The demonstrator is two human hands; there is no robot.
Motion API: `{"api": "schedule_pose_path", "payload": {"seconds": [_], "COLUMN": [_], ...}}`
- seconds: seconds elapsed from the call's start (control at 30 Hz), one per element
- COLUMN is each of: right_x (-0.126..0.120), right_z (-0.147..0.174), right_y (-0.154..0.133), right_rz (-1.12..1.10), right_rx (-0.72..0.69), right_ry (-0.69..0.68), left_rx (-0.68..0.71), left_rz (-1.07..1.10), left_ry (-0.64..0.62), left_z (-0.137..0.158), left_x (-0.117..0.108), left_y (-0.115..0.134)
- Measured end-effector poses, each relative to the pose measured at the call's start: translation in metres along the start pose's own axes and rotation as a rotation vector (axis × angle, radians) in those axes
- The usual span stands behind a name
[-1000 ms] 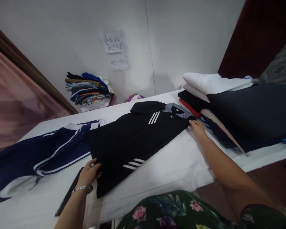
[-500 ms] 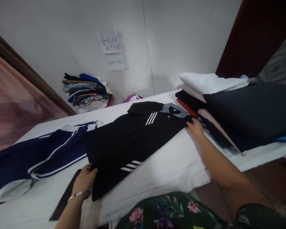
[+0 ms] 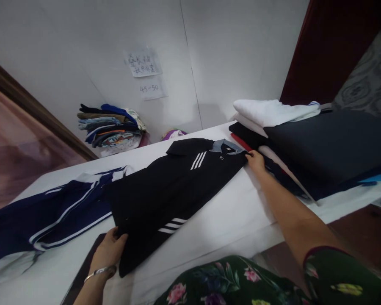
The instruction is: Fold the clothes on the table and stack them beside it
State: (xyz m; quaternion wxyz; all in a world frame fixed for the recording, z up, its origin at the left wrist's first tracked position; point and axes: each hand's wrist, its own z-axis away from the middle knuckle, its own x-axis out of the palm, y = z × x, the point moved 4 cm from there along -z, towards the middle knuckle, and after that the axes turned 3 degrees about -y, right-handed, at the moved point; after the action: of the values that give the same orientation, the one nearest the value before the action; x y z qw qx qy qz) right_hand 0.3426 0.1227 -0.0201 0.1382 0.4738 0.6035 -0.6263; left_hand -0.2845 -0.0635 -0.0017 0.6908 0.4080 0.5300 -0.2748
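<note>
A black polo shirt (image 3: 165, 186) with white triple stripes and a grey collar lies across the white-covered table (image 3: 238, 203), its collar toward the right. My left hand (image 3: 109, 248), with a silver bracelet at the wrist, pinches the shirt's hem at the lower left. At the shoulder beside the collar, my right hand (image 3: 256, 163) grips the black cloth between thumb and fingers. The near side edge runs straight between both hands. A flat dark item (image 3: 82, 273) lies partly under my left wrist.
Left of the shirt lies a navy garment (image 3: 73, 203) with white piping. A tall pile of folded clothes (image 3: 111, 125) stands by the wall at the back left. Folded garments (image 3: 273, 112) are stacked on the right, near my right hand. Paper notes (image 3: 144, 63) hang on the wall.
The view has shifted slightly. Both hands keep their hold on the black polo shirt, which lies almost as before, its near edge a little straighter.
</note>
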Motion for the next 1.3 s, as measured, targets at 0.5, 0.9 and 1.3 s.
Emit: {"api": "schedule_pose_path", "payload": {"seconds": [0.5,0.9,1.3], "right_x": [-0.012,0.044,0.039], "right_z": [0.027,0.069,0.05], "right_y": [-0.021,-0.069,-0.058], "right_rz": [0.066,0.171,-0.051], "right_rx": [-0.294,-0.592,-0.542], "right_ry": [0.208,-0.356,-0.292], "left_rx": [0.725,0.713,0.655], "left_rz": [-0.029,-0.129,0.109], "left_ry": [0.231,-0.052,0.002], "left_z": [0.026,-0.018,-0.037], "left_x": [-0.01,0.077,0.092], "left_y": [0.158,0.31,0.295]}}
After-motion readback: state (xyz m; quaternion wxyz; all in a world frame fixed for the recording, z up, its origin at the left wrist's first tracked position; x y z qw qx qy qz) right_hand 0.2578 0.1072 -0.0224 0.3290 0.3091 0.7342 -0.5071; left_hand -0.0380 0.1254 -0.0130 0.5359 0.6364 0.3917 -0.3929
